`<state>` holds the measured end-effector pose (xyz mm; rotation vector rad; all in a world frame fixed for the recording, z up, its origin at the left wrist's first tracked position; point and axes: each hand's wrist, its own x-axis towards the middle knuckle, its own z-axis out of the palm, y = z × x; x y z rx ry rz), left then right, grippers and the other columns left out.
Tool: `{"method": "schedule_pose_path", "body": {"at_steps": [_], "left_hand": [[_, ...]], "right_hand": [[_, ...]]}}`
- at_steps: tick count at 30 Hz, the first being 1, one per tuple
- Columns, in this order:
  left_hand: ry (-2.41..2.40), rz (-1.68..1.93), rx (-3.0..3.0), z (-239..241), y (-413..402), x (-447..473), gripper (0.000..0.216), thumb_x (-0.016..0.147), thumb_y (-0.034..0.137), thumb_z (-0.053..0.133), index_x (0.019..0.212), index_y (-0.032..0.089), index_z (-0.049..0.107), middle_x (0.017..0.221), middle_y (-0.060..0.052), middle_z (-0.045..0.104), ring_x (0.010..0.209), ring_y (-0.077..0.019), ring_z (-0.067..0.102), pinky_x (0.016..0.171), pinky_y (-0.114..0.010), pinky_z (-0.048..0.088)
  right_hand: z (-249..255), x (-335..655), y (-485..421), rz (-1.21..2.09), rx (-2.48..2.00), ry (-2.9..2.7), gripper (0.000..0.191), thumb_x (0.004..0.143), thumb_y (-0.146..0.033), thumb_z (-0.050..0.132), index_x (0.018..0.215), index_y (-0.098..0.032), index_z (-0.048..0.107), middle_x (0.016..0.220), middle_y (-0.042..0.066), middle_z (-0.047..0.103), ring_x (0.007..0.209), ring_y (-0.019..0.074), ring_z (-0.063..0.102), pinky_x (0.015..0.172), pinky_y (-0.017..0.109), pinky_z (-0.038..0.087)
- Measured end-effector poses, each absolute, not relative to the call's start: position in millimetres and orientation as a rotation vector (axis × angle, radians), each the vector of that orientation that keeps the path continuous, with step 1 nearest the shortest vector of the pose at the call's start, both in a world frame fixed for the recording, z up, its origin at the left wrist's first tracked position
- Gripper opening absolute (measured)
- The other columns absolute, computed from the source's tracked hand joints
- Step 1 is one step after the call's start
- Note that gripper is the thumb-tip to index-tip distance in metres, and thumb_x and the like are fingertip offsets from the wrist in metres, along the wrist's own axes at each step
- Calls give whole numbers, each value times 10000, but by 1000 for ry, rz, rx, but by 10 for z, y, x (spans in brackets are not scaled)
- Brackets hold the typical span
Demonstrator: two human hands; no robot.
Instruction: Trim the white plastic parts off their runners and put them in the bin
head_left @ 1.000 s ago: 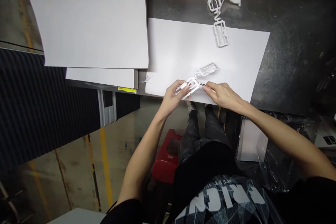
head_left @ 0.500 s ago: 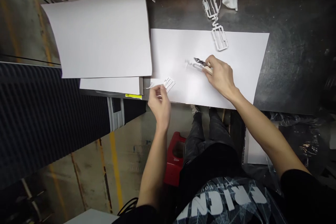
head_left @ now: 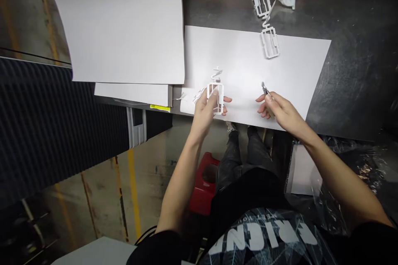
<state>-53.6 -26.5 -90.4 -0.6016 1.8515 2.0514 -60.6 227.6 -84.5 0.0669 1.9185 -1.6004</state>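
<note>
Left hand [head_left: 203, 109] is pinching white frame [head_left: 222, 99] over sheet [head_left: 242, 58]'s left half, right hand [head_left: 281, 109] is closed on small tool [head_left: 264, 87] over its right; probably trimming, next move needing tip brought to frame.

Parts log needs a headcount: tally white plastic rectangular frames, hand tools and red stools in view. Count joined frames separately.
White plastic frames: 4 (joined upper frame and lower frame; held frame in the left hand; partly hidden frame beside that hand)
Hand tool: 1, in the right hand
Red stool: 1
Total: 6
</note>
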Motion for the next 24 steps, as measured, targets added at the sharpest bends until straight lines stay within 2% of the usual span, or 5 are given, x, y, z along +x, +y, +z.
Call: {"method": "schedule_pose_path", "body": {"at_steps": [4, 7, 13, 20, 24], "left_hand": [[2214, 1777, -448, -741, -356, -562, 504, 1057, 593, 371, 1301, 267, 668, 960, -53, 647, 819, -169, 617, 785, -300, 545], [2662, 1420, -170, -611, -309, -525, 518, 1059, 558, 408, 1431, 245, 585, 1122, -99, 595, 1078, -230, 581, 1019, -385, 469], [2852, 1236, 157, -659, -160, -481, 410, 1058, 470, 464, 1325, 196, 612, 983, -80, 547, 891, -210, 563, 893, -357, 500], [2921, 963, -162, -1362, -115, -204, 778, 906, 617, 662, 1370, 17, 490, 1367, -326, 469, 1328, -439, 431, 1155, -643, 322], [2916, 982, -268, -1581, -138, -67, 542, 968, 495, 613, 1324, 89, 577, 1338, -285, 550, 1289, -405, 504, 1123, -594, 386]], "right_hand": [[-657, -575, 2485, -1503, -21, 1949, 452, 1057, -647, 432, 1213, -268, 622, 1090, 63, 655, 1032, 226, 623, 944, 374, 485], [-527, -536, 2502, -1373, -25, 1998, 462, 1049, -675, 415, 1195, -288, 621, 1084, 57, 661, 1040, 239, 621, 919, 384, 479], [-579, -611, 2322, -1242, -72, 2031, 530, 1042, -692, 403, 1009, -244, 684, 884, 41, 700, 804, 206, 644, 738, 342, 461], [-1001, -460, 2307, -1250, 183, 2056, 494, 1043, -658, 424, 962, -227, 651, 858, 30, 716, 766, 193, 658, 739, 328, 463], [-1090, -334, 2323, -1265, 173, 1994, 525, 1043, -670, 410, 980, -220, 672, 870, 33, 723, 745, 180, 661, 750, 324, 479]]}}
